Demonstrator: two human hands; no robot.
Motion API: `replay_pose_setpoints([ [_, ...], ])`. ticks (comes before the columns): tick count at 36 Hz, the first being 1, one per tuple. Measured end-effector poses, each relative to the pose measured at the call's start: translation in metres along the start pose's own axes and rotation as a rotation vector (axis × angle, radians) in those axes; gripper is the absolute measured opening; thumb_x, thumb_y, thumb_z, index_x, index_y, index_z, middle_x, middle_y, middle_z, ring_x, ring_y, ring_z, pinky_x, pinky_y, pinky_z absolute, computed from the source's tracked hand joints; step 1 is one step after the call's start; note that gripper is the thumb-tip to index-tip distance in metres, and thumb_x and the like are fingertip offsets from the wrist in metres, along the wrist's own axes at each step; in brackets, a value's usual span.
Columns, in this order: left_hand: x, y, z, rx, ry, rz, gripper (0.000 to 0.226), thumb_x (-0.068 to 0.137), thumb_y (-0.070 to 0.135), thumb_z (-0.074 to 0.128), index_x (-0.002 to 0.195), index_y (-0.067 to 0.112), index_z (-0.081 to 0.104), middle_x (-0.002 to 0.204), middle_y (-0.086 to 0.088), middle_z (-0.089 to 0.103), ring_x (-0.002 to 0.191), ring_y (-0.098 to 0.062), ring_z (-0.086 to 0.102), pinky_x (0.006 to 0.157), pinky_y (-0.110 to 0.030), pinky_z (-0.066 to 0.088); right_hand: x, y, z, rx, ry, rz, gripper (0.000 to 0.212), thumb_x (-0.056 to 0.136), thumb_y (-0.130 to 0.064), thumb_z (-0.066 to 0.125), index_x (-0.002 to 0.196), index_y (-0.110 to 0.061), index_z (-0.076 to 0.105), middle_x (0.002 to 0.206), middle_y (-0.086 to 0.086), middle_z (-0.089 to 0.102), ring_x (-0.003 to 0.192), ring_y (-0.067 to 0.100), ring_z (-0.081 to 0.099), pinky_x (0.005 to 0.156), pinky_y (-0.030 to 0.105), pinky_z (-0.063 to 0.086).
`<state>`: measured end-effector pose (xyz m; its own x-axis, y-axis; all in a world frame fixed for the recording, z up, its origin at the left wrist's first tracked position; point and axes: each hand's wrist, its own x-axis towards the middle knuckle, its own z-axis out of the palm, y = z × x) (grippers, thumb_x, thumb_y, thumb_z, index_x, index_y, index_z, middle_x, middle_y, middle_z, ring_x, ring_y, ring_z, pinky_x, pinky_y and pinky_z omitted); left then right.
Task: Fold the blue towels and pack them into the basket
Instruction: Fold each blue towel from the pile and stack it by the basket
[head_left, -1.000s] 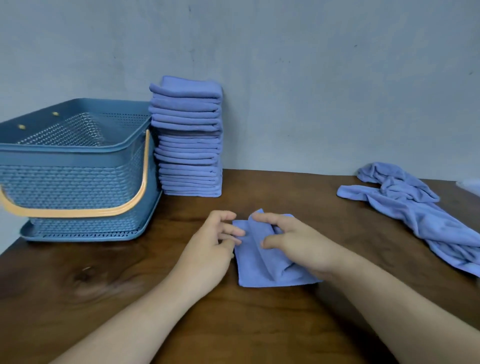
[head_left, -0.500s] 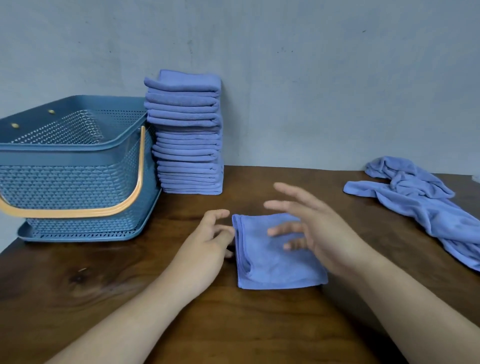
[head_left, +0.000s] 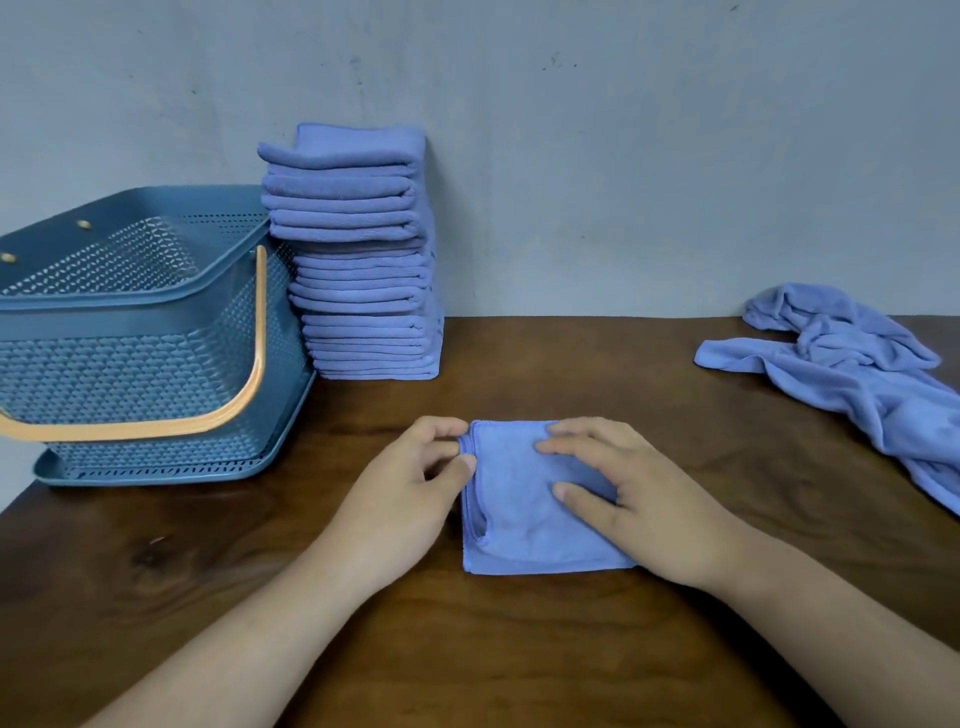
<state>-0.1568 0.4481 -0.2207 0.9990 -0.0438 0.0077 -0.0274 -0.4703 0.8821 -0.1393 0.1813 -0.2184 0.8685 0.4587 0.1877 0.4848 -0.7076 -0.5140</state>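
A folded blue towel (head_left: 524, 525) lies as a small square on the wooden table, straight in front of me. My left hand (head_left: 410, 493) pinches its upper left corner between thumb and fingers. My right hand (head_left: 639, 499) lies flat on the towel's right half, fingers straight, pressing it down. A tall stack of folded blue towels (head_left: 358, 260) stands against the wall at the back. To its left stands the blue mesh basket (head_left: 130, 358) with an orange handle hanging down its side; what I see of its inside holds no towels.
A crumpled heap of unfolded blue towels (head_left: 852, 369) lies at the right of the table and runs off the frame's edge. The brown wooden table (head_left: 519, 649) meets a grey wall behind. The table's left edge runs just beside the basket.
My right hand, lifted with spread fingers half a second ago, has come down flat on the towel. My left hand moved in and took the towel's upper left corner.
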Motion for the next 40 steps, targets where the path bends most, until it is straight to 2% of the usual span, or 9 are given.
replay_pose_setpoints([
  [4,0.011,0.008,0.002,0.027,0.011,-0.040,0.036,0.093,0.059,0.067,0.127,0.049,0.060,0.120,0.021,0.073,0.113,0.000,0.067,0.100,-0.043,0.057,-0.001,-0.005,0.001,-0.102,-0.172,0.024,0.064,0.102,-0.065,0.048,0.161,-0.049,0.031,0.169,-0.034,0.003,0.154,-0.012,-0.011,0.121,0.013,0.001],
  [7,0.020,0.020,0.005,0.113,0.008,-0.037,0.048,0.090,0.055,0.076,0.131,0.041,0.055,0.112,0.016,0.074,0.104,0.002,0.068,0.090,-0.029,0.057,-0.001,-0.010,0.001,-0.190,-0.231,0.044,0.075,0.099,-0.077,0.040,0.165,-0.051,0.014,0.170,-0.032,-0.013,0.153,-0.009,-0.024,0.123,0.020,-0.003],
  [16,0.036,0.029,0.015,-0.043,0.027,-0.012,0.031,0.106,0.027,0.065,0.134,0.035,0.054,0.097,0.012,0.081,0.093,-0.006,0.076,0.092,-0.036,0.059,-0.005,-0.020,-0.001,-0.252,-0.261,0.097,0.092,0.088,-0.091,0.035,0.162,-0.056,-0.005,0.170,-0.027,-0.023,0.155,-0.001,-0.027,0.131,0.035,-0.003],
  [20,0.036,0.022,0.017,0.153,0.041,0.032,0.037,0.108,0.030,0.059,0.143,0.038,0.047,0.110,0.014,0.077,0.102,-0.003,0.072,0.097,-0.035,0.058,-0.007,-0.021,-0.001,-0.287,-0.261,0.117,0.093,0.087,-0.092,0.031,0.163,-0.054,-0.009,0.171,-0.024,-0.023,0.157,0.004,-0.025,0.131,0.039,-0.001],
  [24,0.034,0.017,0.014,0.445,0.109,0.166,0.055,0.108,0.028,0.056,0.157,0.038,0.032,0.147,0.019,0.057,0.117,-0.005,0.057,0.102,-0.027,0.047,-0.008,-0.022,-0.002,-0.289,-0.274,0.118,0.092,0.088,-0.092,0.030,0.163,-0.054,-0.010,0.171,-0.023,-0.024,0.157,0.004,-0.025,0.131,0.040,0.000],
  [28,0.016,0.030,0.013,0.396,0.219,0.270,0.043,0.109,0.029,0.051,0.152,0.034,0.045,0.142,0.023,0.051,0.135,0.002,0.044,0.105,-0.016,0.036,-0.007,-0.021,-0.001,-0.292,-0.279,0.118,0.093,0.088,-0.092,0.030,0.162,-0.055,-0.010,0.171,-0.023,-0.024,0.157,0.004,-0.025,0.132,0.043,0.000],
  [32,-0.003,0.041,0.030,0.597,-0.059,0.415,0.047,0.111,0.040,0.041,0.159,0.035,0.039,0.160,0.024,0.041,0.150,0.009,0.024,0.127,-0.020,0.015,-0.006,-0.022,0.000,-0.275,-0.258,0.122,0.093,0.088,-0.091,0.032,0.163,-0.053,-0.010,0.173,-0.021,-0.018,0.158,0.004,-0.022,0.131,0.042,0.002],
  [36,-0.005,0.021,0.032,0.784,-0.244,0.265,0.061,0.111,0.054,0.020,0.168,0.043,-0.001,0.171,0.031,-0.009,0.152,0.015,-0.019,0.132,-0.036,-0.003,-0.005,-0.020,-0.001,-0.265,-0.281,0.118,0.093,0.088,-0.092,0.032,0.162,-0.054,-0.012,0.171,-0.024,-0.020,0.157,0.001,-0.024,0.131,0.042,0.000],
  [40,-0.008,0.012,0.023,0.778,-0.231,0.140,0.068,0.108,0.063,0.015,0.166,0.043,-0.013,0.169,0.029,-0.023,0.153,0.011,-0.023,0.132,-0.035,-0.007,-0.006,-0.012,-0.007,-0.182,-0.324,0.147,0.095,0.083,-0.098,0.030,0.160,-0.059,-0.009,0.166,-0.034,-0.025,0.152,-0.006,-0.030,0.131,0.039,-0.005],
])
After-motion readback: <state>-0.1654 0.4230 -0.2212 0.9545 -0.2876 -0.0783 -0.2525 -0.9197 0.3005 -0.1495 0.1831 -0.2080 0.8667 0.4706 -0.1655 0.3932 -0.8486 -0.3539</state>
